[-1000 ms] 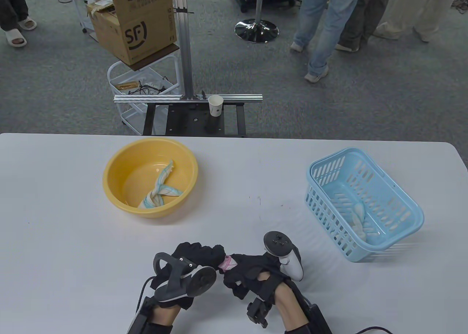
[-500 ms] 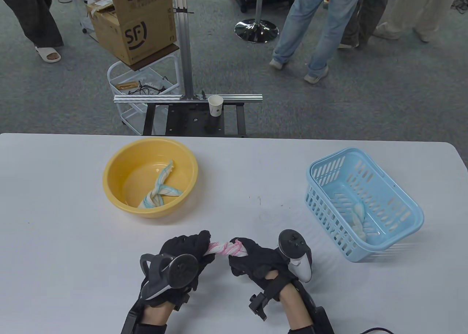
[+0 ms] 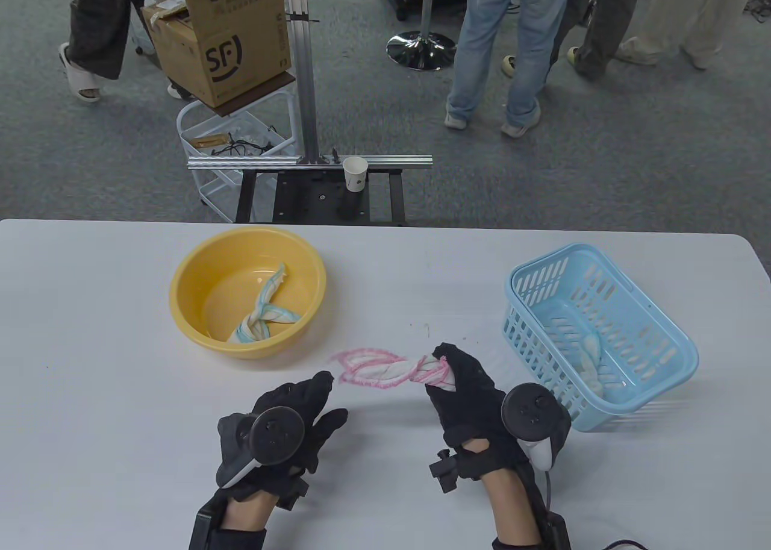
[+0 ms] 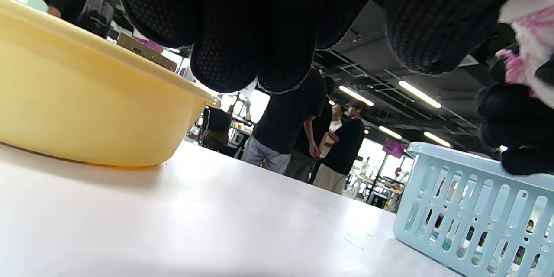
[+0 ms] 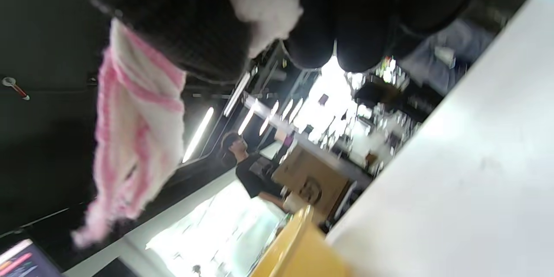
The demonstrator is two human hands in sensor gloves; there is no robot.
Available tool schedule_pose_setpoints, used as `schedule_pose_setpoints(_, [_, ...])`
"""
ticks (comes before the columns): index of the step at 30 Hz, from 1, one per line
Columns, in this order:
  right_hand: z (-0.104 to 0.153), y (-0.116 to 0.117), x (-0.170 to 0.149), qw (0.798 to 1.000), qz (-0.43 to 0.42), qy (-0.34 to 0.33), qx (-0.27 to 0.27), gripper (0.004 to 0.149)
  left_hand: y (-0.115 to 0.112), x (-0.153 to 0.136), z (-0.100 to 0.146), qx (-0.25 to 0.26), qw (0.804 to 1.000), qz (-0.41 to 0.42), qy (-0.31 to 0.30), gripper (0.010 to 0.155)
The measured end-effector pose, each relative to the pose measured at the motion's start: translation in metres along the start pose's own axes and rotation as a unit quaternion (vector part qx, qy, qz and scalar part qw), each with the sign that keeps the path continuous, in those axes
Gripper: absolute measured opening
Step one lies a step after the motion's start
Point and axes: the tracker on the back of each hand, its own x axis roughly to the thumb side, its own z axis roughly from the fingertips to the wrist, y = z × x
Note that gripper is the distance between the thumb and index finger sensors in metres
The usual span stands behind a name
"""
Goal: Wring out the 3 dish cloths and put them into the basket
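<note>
My right hand (image 3: 449,372) grips one end of a twisted pink and white dish cloth (image 3: 379,369), held above the table; its free end sticks out to the left. The same cloth (image 5: 138,138) hangs from the right hand's fingers in the right wrist view. My left hand (image 3: 301,405) hovers just left of the cloth's loose end, fingers relaxed and holding nothing. A twisted blue and white cloth (image 3: 262,315) lies in the yellow basin (image 3: 181,309). Another white cloth (image 3: 593,360) lies in the light blue basket (image 3: 662,324) at the right.
The basin (image 4: 86,117) and the basket (image 4: 471,207) stand on the white table (image 3: 90,393). Beyond the far edge is a metal frame with a paper cup (image 3: 355,173), a cart with a cardboard box (image 3: 223,38), and several people standing.
The left hand let go of the pink cloth and opened. The right hand carried the cloth up and to the right, toward the basket, and its loose end untwisted a little.
</note>
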Motion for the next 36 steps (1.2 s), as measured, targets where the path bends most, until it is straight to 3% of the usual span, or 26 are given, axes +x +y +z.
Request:
schedule_pose_setpoints(5, [-0.008,-0.044,0.012,0.987,0.125,0.031,-0.093,0.063,-0.005,-0.001,0.000,-0.012,1.000,0.009,0.003,0.072])
schedule_pose_setpoints(10, [-0.014,-0.089,0.007,0.962,0.182,0.082,-0.186,0.067,-0.007,-0.001,-0.001,-0.019,1.000,0.020,0.005,0.071])
schedule_pose_setpoints(17, [-0.015,-0.122,-0.025,0.922,0.231,0.241,-0.197,0.077,-0.013,-0.006,-0.002,-0.034,0.999,0.032,0.022,0.071])
schedule_pose_setpoints(24, [-0.005,-0.121,-0.059,0.892,0.284,0.309,-0.168,0.081,-0.015,-0.005,-0.002,-0.038,0.998,0.042,0.021,0.071])
schedule_pose_setpoints(36, [-0.014,-0.103,-0.047,0.900,0.316,0.270,-0.130,0.081,-0.015,-0.004,-0.002,-0.046,0.998,0.041,0.023,0.071])
